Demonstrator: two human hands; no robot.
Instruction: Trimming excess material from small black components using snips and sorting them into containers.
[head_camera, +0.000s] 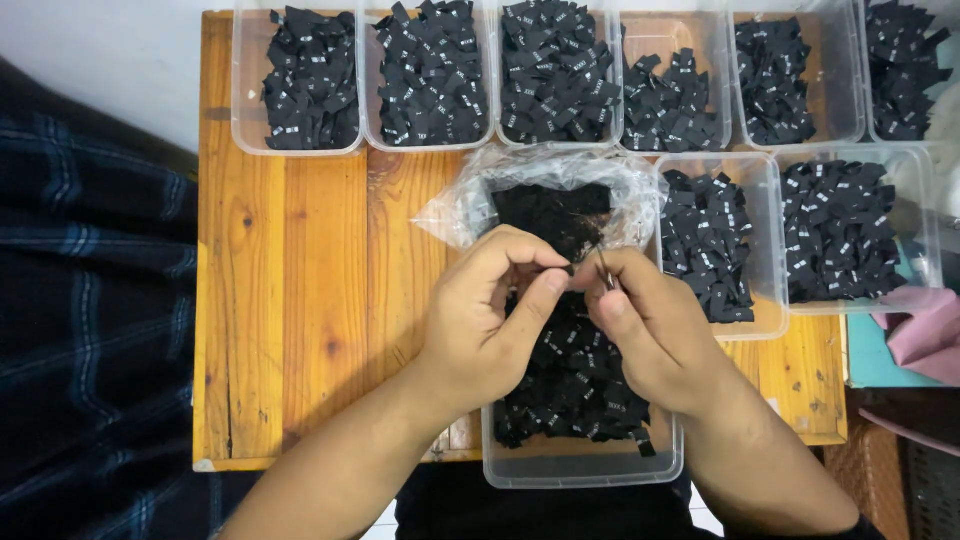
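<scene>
My left hand (492, 320) and my right hand (645, 330) meet over a clear plastic tub (580, 468) of small black fabric labels at the near edge of a wooden table (300, 300). The left thumb and forefinger pinch a small black label (572, 268). The right hand grips a thin metal tool (604, 272), tweezers or snips, at that same label. Just beyond the hands lies an open clear plastic bag (470, 205) holding more black labels.
Several clear tubs full of black labels (300, 80) line the table's far edge, with two more (715, 245) at the right. Dark plaid cloth (90, 300) lies left of the table. A pink cloth (925, 330) is at the right.
</scene>
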